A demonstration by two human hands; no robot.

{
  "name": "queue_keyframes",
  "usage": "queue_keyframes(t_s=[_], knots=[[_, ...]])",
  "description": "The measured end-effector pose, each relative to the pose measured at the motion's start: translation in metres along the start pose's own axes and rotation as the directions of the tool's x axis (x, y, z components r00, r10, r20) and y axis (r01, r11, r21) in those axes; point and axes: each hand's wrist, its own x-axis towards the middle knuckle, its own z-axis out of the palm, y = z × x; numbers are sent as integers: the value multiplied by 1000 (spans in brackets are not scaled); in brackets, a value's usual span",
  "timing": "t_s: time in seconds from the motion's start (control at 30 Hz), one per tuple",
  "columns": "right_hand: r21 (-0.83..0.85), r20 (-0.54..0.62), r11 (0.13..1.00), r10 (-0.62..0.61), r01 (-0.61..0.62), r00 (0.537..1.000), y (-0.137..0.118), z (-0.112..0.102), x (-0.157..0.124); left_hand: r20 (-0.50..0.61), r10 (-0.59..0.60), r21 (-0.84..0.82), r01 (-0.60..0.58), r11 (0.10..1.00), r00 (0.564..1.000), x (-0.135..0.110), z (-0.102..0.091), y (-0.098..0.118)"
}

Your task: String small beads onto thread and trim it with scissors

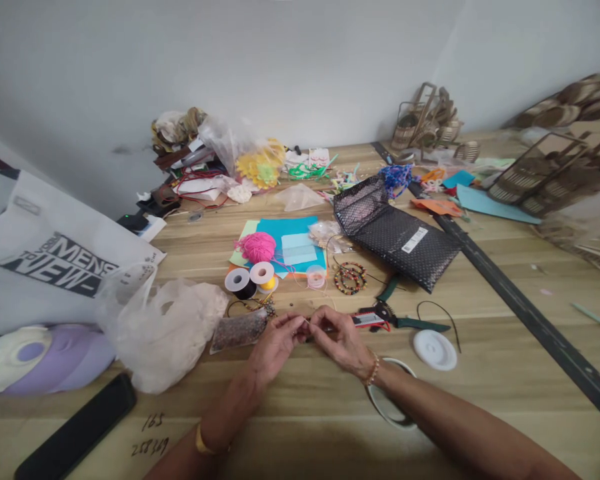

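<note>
My left hand [279,341] and my right hand [340,339] meet above the table, fingertips pinched close together. Between them shows a short stretch of thin pale thread [307,321]; anything smaller in the fingers is hidden. Beside my left hand lies a clear packet of small dark beads [240,330]. Just beyond the hands are a small spool of pale pink thread [316,276] and beaded bracelets [351,278]. Pliers with green handles [383,311] rest to the right of my right hand. A white ring-shaped object [391,407] sits partly under my right forearm.
Black [240,283] and yellow [263,275] spools stand by pink yarn [257,247] on coloured sheets. A black bubble mailer [405,240] lies to the right, near a white disc [435,350]. On the left are a plastic bag [173,333] and a phone [77,427]. Small baskets [425,123] stand behind.
</note>
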Motion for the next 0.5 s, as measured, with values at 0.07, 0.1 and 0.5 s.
queue_keyframes(t_s=[0.07,0.1,0.5], knots=[[-6,-4,1000,-1,1,1000,0,0,0,5,7,5,-7,1000,1000,0,0,0],[-10,-3,1000,0,0,1000,0,0,0,7,10,6,-10,1000,1000,0,0,0],[-25,0,1000,2,-2,1000,3,0,0,4,10,25,-11,1000,1000,-1,2,1]])
